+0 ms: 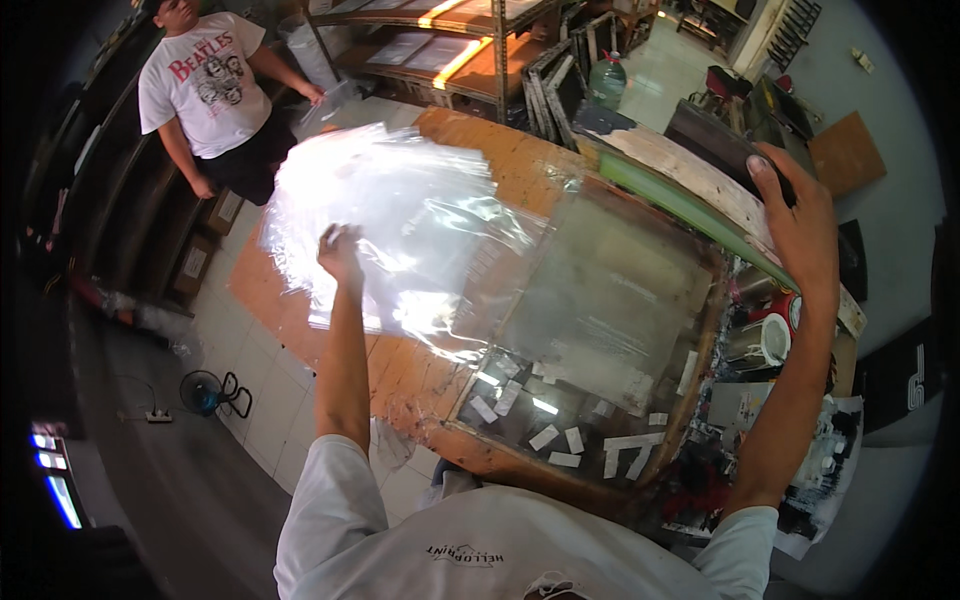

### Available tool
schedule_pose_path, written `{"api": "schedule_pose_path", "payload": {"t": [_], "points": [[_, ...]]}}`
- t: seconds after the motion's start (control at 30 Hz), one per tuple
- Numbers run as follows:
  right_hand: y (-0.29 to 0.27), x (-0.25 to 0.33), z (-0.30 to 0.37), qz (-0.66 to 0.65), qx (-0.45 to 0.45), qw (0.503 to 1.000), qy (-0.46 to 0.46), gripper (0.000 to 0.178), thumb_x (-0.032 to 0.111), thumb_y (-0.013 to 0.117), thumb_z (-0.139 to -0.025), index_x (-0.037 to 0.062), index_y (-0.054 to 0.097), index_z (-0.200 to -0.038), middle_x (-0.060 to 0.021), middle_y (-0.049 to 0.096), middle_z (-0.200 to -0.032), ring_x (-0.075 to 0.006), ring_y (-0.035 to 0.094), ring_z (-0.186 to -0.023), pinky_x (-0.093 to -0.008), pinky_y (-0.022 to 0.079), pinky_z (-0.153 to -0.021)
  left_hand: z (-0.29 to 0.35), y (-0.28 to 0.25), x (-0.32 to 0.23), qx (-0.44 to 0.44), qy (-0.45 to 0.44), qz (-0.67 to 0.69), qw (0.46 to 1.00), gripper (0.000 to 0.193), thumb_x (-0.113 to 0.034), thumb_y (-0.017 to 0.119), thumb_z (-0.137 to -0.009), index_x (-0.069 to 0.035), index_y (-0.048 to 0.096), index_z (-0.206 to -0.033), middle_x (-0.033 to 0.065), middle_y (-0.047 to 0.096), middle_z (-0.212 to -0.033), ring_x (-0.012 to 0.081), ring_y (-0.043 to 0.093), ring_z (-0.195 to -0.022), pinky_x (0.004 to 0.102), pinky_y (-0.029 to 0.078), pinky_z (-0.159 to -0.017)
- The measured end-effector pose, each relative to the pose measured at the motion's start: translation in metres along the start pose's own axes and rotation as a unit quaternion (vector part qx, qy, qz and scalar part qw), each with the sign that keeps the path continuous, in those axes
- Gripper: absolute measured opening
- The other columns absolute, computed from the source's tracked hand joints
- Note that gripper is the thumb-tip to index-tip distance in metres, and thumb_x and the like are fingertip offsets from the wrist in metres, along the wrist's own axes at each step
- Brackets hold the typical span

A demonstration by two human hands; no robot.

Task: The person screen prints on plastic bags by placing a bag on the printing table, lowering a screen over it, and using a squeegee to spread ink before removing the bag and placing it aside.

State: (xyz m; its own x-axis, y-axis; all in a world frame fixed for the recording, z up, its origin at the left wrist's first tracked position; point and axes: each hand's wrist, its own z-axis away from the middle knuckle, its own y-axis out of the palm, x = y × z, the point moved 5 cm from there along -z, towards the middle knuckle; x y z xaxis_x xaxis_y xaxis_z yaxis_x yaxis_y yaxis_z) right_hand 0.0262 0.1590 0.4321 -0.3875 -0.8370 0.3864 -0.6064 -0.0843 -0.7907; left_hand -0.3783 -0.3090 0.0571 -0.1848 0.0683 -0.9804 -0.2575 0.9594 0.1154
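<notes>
My left hand [341, 252] is over a large fanned pile of clear plastic bags [400, 210], its fingers curled. Glare on the plastic hides whether a bag is between them. On the right, my right hand [795, 205] grips the end of a dark squeegee-like block [712, 147] at a tilted wooden printing frame [690, 175] with a green lower side. Between my arms lies a glass plate [510, 425] set in the wooden table. A clear sheet [610, 290] rests flat on it, and several white tape strips [635, 440] are stuck near its front edge.
Another person [215, 90] stands at the far left beyond the table. Shelves [430, 50] with flat sheets are at the back. Right of the glass are a white tub [765, 343] and an ink-stained sheet [825, 470]. A small fan [203, 393] is at the left.
</notes>
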Motion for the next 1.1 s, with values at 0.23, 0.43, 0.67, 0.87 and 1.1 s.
{"api": "schedule_pose_path", "payload": {"t": [0.23,0.43,0.67,0.87,1.1], "points": [[0.001,-0.011,0.002,0.029,0.003,0.999,0.017,0.054,0.054,0.063,-0.097,0.0068,0.074,-0.121,-0.0234,0.075,-0.104,-0.042,0.071,-0.099,-0.0419,0.053,-0.09,0.17,0.037,-0.018,0.256,0.363,-0.479,0.757,0.047,-0.023,0.059,-0.102,-0.008,0.051,-0.146,0.0295,0.032,-0.161,0.0491,0.021,-0.154,0.0684,0.015,-0.122],[0.003,-0.003,0.002,0.058,-0.012,0.998,-0.012,0.061,0.06,0.062,-0.096,0.0056,0.074,-0.121,-0.0215,0.076,-0.103,-0.0378,0.072,-0.1,-0.0411,0.053,-0.09,0.394,0.15,0.013,0.5,0.326,-0.441,0.67,0.061,-0.037,0.054,-0.104,-0.016,0.04,-0.159,0.0273,0.019,-0.169,0.0471,0.01,-0.159,0.0784,0.007,-0.117],[-0.013,0.005,0.017,0.026,0.087,0.996,-0.012,0.038,0.033,0.055,-0.107,0.0009,0.07,-0.093,-0.0112,0.064,-0.067,-0.0256,0.064,-0.06,-0.053,0.058,-0.073,0.504,0.234,-0.002,0.615,0.378,-0.352,0.595,0.061,-0.037,0.05,-0.106,-0.015,0.037,-0.162,0.0272,0.021,-0.169,0.0455,0.012,-0.159,0.078,0.009,-0.117],[-0.021,0.006,0.019,0.028,0.122,0.989,-0.081,0.038,0.03,0.053,-0.108,0.001,0.07,-0.09,-0.008,0.059,-0.063,-0.0214,0.059,-0.056,-0.0534,0.057,-0.07,0.526,0.23,-0.008,0.671,0.294,-0.299,0.611,0.064,-0.031,0.054,-0.105,-0.005,0.035,-0.16,0.0303,0.02,-0.168,0.0449,0.013,-0.159,0.0698,0.009,-0.123],[-0.021,0.005,0.012,0.032,0.136,0.986,-0.094,0.039,0.028,0.051,-0.108,0.0007,0.07,-0.088,-0.0064,0.056,-0.062,-0.0193,0.055,-0.054,-0.0531,0.057,-0.071,0.516,0.166,-0.02,0.606,0.306,-0.374,0.631,0.063,-0.028,0.056,-0.104,-0.003,0.037,-0.158,0.0294,0.018,-0.169,0.0441,0.01,-0.16,0.0717,0.002,-0.122]]}}
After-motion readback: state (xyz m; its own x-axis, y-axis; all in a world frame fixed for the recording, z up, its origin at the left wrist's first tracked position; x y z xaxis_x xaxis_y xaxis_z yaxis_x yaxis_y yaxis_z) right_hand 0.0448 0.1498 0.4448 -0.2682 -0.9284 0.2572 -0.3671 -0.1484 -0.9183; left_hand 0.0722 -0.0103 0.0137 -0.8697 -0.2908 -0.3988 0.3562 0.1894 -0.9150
